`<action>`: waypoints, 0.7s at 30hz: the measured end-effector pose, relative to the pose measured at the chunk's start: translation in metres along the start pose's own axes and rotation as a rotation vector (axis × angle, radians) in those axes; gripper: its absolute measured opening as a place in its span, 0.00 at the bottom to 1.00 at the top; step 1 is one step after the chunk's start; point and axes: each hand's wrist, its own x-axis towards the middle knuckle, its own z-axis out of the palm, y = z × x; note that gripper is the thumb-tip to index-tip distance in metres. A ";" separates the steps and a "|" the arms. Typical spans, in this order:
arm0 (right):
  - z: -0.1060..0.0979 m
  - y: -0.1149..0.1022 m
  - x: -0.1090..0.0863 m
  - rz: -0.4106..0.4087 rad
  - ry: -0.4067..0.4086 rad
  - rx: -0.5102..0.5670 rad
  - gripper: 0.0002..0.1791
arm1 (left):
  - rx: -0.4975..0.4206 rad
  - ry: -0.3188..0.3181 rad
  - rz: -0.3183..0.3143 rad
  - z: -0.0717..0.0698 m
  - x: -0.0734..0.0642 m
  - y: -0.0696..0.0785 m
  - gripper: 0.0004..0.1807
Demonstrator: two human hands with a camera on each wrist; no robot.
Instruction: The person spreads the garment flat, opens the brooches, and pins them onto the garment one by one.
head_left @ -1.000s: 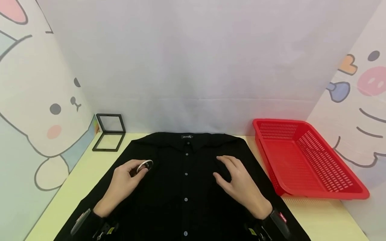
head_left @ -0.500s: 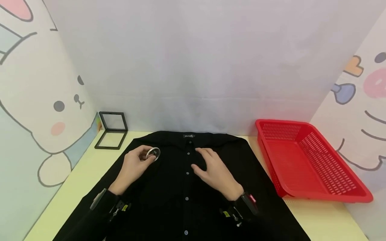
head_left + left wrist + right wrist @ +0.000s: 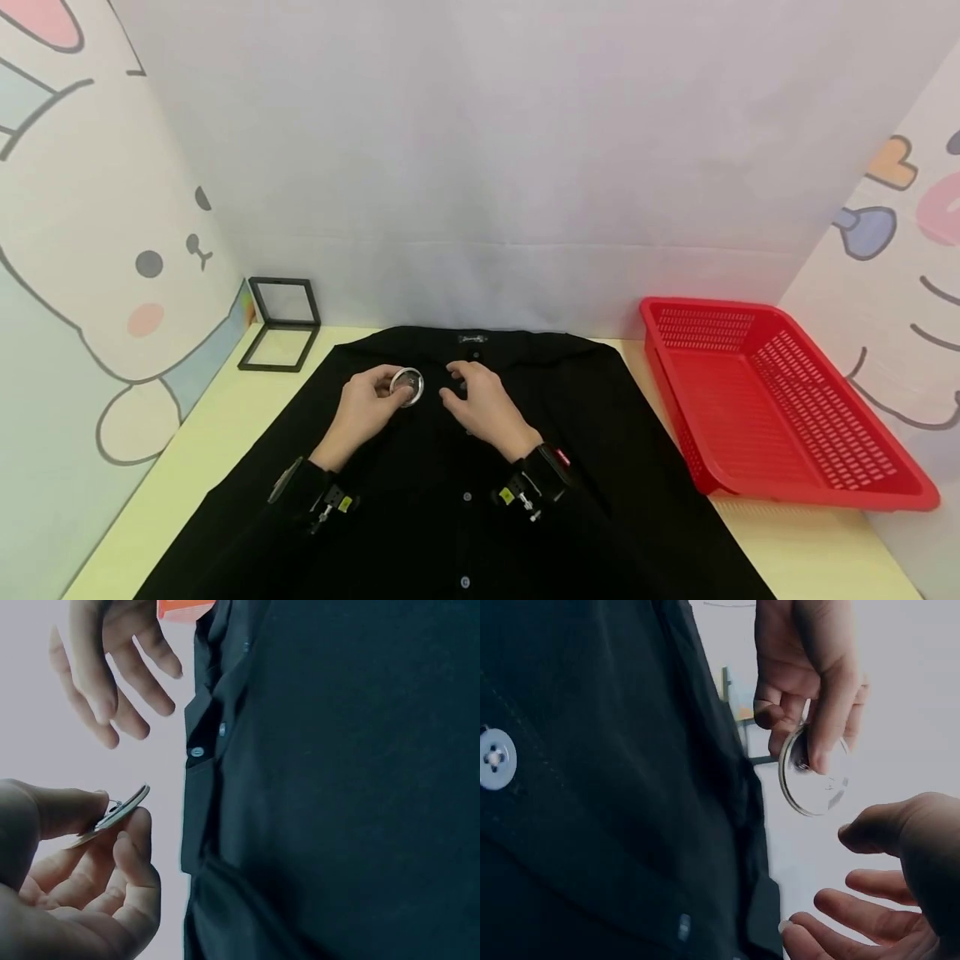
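My left hand (image 3: 369,408) pinches a round pin badge (image 3: 407,387) between thumb and fingers, above the upper part of a black shirt (image 3: 420,508). The badge has a silvery rim. Seen edge-on in the left wrist view, the badge (image 3: 120,812) shows a thin metal pin at the thumb side. My right hand (image 3: 483,408) hovers just right of the badge, thumb and fingers spread apart and holding nothing. In the right wrist view a gap shows between the right thumb (image 3: 877,829) and the badge (image 3: 814,771). The shirt lies spread out, collar away from me, buttons down its middle.
A black hinged frame with clear panes (image 3: 279,367) stands unfolded at the back left of the pale yellow table (image 3: 202,433). To the right is a red perforated plastic basket (image 3: 735,492). A white backdrop (image 3: 480,167) rises behind, with cartoon-printed panels on both sides.
My left hand has moved right with the badge, turning its face more toward the head camera. My right hand has come left from the shirt's right side, close to the badge.
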 end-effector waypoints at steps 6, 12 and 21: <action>0.017 0.009 0.014 0.062 -0.041 0.059 0.22 | 0.000 -0.044 -0.078 0.009 0.005 -0.006 0.13; 0.033 0.016 0.024 0.087 -0.060 0.032 0.17 | 0.022 -0.078 -0.078 0.012 0.009 -0.015 0.12; 0.047 0.013 0.036 0.123 -0.075 -0.083 0.15 | 0.072 -0.083 -0.031 0.012 0.014 -0.023 0.10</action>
